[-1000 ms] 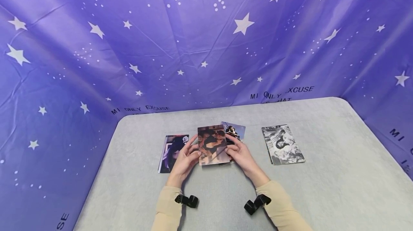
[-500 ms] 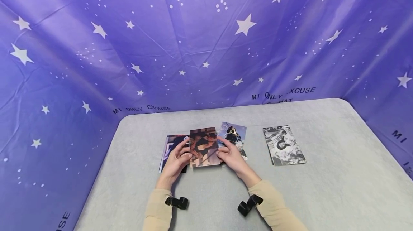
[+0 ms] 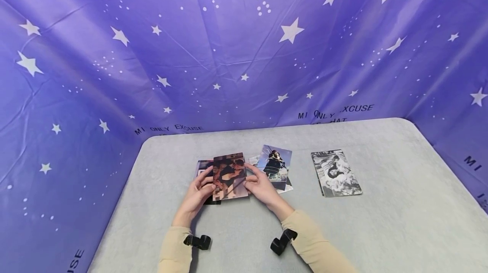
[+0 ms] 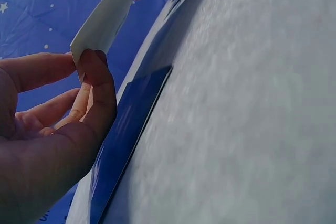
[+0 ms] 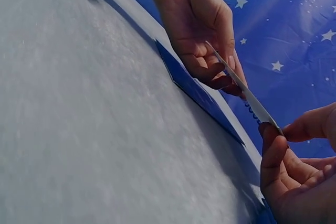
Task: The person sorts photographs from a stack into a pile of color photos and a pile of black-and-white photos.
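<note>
Between my two hands is a brownish-red picture card [image 3: 230,176], held up off the table by its side edges. My left hand [image 3: 194,199] pinches its left edge between thumb and fingers. On the opposite edge, my right hand [image 3: 264,188] does the same. The card's pale back [image 4: 107,27] shows in the left wrist view, and it appears nearly edge-on in the right wrist view. Beneath the held card and my left hand lies a dark picture card [image 3: 214,201], mostly covered. Just right of my right hand is a blue picture card [image 3: 277,166] showing a couple, lying over other cards.
A pile topped by a black-and-white picture card [image 3: 336,173] lies farther right on the grey table [image 3: 381,222]. Behind the table hangs a purple cloth [image 3: 228,44] with white stars. A black strap device [image 3: 197,241] sits on each wrist.
Both hands have carried the brownish-red picture card leftward, from beside the blue card to over the dark one. More of the blue card and those under it now shows.
</note>
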Demonstrator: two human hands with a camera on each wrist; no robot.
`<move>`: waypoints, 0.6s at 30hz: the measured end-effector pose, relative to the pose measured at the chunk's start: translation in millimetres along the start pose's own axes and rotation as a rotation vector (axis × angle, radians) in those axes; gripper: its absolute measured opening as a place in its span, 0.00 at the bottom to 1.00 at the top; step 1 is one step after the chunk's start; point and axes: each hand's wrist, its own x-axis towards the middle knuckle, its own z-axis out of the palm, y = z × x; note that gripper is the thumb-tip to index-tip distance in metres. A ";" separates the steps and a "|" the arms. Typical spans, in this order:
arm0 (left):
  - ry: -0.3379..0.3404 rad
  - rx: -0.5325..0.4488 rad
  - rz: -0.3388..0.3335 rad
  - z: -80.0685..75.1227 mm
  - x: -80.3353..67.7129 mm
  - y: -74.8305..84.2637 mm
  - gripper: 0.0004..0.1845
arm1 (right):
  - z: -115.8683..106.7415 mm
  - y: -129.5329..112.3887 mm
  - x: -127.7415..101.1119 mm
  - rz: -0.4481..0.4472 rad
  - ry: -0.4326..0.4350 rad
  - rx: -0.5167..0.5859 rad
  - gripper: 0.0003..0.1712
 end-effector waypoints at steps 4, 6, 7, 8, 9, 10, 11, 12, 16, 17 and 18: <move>0.028 0.020 0.000 -6.9 -5.0 1.8 0.35 | 8.2 0.5 0.9 0.013 -0.012 0.015 0.38; 0.035 0.035 0.002 -10.9 -7.2 2.2 0.35 | 12.3 0.8 1.5 0.018 -0.018 0.012 0.38; 0.041 0.041 0.004 -12.8 -8.4 2.6 0.35 | 14.3 0.9 1.7 0.018 -0.022 0.012 0.38; 0.045 0.054 0.007 -15.0 -9.4 2.8 0.35 | 16.5 1.4 2.3 0.020 -0.025 0.010 0.38; 0.046 0.064 0.009 -17.2 -10.3 3.1 0.35 | 18.8 1.6 2.7 0.017 -0.028 0.009 0.38; 0.052 0.072 0.009 -19.5 -11.2 3.4 0.34 | 21.1 1.7 3.3 0.018 -0.028 0.006 0.38; 0.055 0.083 0.011 -21.9 -11.8 3.6 0.34 | 23.5 1.9 4.1 0.021 -0.027 0.004 0.39; 0.063 0.092 0.012 -24.4 -12.6 3.8 0.33 | 25.9 2.2 4.8 0.021 -0.028 0.004 0.39; 0.083 0.116 0.005 -33.1 -14.5 4.8 0.31 | 35.2 2.9 7.6 0.029 -0.032 0.004 0.39; 0.088 0.121 0.002 -34.7 -14.9 5.3 0.31 | 37.1 2.7 8.0 0.029 -0.037 0.006 0.39; 0.095 0.125 -0.004 -36.2 -15.4 5.9 0.31 | 38.9 2.2 8.0 0.025 -0.044 0.004 0.38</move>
